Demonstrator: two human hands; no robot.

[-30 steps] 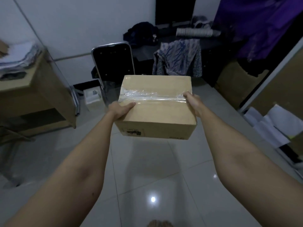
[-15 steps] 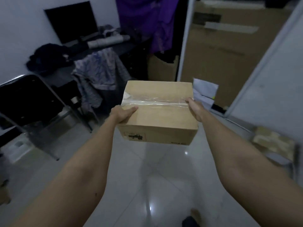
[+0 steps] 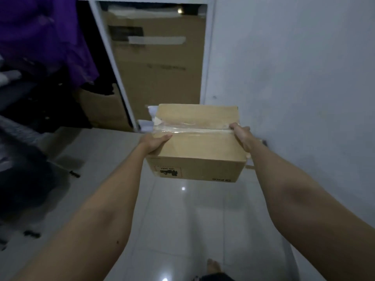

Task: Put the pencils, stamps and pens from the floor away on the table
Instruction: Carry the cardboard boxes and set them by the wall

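Cardboard box (image 3: 197, 147), taped shut, gripped at its ends by my left hand (image 3: 155, 141) and right hand (image 3: 241, 134) above the tiled floor (image 3: 182, 216); I should keep it level.

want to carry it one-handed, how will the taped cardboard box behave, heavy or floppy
The cardboard box probably stays stiff: its edges look straight between the left hand and right hand. Likely light, held out at arm's length. One-handed it may tip.

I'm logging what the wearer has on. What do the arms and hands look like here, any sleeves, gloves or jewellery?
Both arms are bare right to the bottom edge of the picture: no sleeves show. The left hand and right hand wear no gloves, and no watch, bracelet or ring is visible. Fine detail is blurred in the dim light.
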